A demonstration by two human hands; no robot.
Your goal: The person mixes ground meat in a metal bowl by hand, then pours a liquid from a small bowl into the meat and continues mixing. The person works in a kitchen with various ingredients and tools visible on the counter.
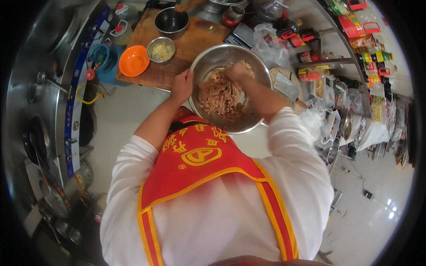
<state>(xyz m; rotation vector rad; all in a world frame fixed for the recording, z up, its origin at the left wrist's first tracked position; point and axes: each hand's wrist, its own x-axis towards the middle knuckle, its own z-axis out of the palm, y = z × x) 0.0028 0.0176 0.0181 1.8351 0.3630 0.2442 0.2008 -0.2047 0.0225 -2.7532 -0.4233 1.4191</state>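
A wide stainless steel bowl [254,116] holds a mass of minced meat [219,93]. My left hand [182,85] grips the bowl's left rim, thumb at the edge. Inside the bowl, my right hand [238,72] presses into the far part of the meat; it is blurred and its fingers are mostly hidden. To the left of the bowl, a small metal bowl of chopped pale yellow bits [161,50] and an orange plastic bowl [134,61] sit on a wooden board [196,33]. A dark-looking metal bowl [171,20] stands behind them.
Right of the big bowl, a cleaver [286,87] lies on a round board [276,71]. A kitchen scale [243,35], an open jar [234,15] and plastic bags [269,40] are behind. Shelves of bottles [309,73] line the right; a steel stove [58,86] runs along the left.
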